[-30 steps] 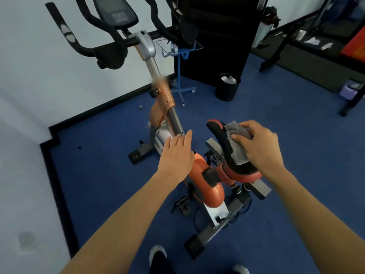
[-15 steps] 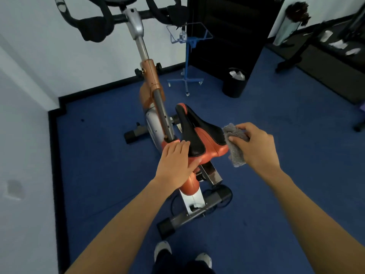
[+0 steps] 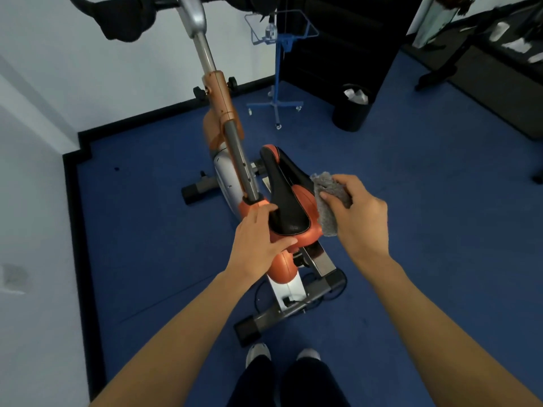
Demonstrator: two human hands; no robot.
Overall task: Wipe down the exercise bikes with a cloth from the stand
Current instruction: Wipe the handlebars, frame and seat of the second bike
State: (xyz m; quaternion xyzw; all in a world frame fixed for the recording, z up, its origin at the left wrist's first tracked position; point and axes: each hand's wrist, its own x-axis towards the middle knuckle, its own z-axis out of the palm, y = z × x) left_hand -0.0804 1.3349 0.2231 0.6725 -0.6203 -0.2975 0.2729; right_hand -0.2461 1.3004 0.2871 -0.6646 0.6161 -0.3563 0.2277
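Observation:
An orange and silver exercise bike (image 3: 227, 183) stands on the blue carpet in front of me. Its black and orange saddle (image 3: 286, 207) is at the centre of the view. My left hand (image 3: 258, 242) rests on the saddle's rear left side, fingers fairly straight and thumb along the orange edge. My right hand (image 3: 357, 218) grips a grey cloth (image 3: 326, 210) and holds it against the saddle's right side. The blue wire stand (image 3: 280, 54) is behind the bike near the wall. The handlebars are cut off at the top.
A black waste bin (image 3: 352, 108) with paper in it stands at the back right beside a dark panel. White walls with black skirting close off the left and back. Other dark gym equipment (image 3: 484, 54) fills the far right. My shoes (image 3: 258, 353) are just behind the bike's rear foot.
My view has shifted to behind and above the saddle. My left hand moved from the frame onto the saddle's rear. The cloth went from the saddle's top to its right side.

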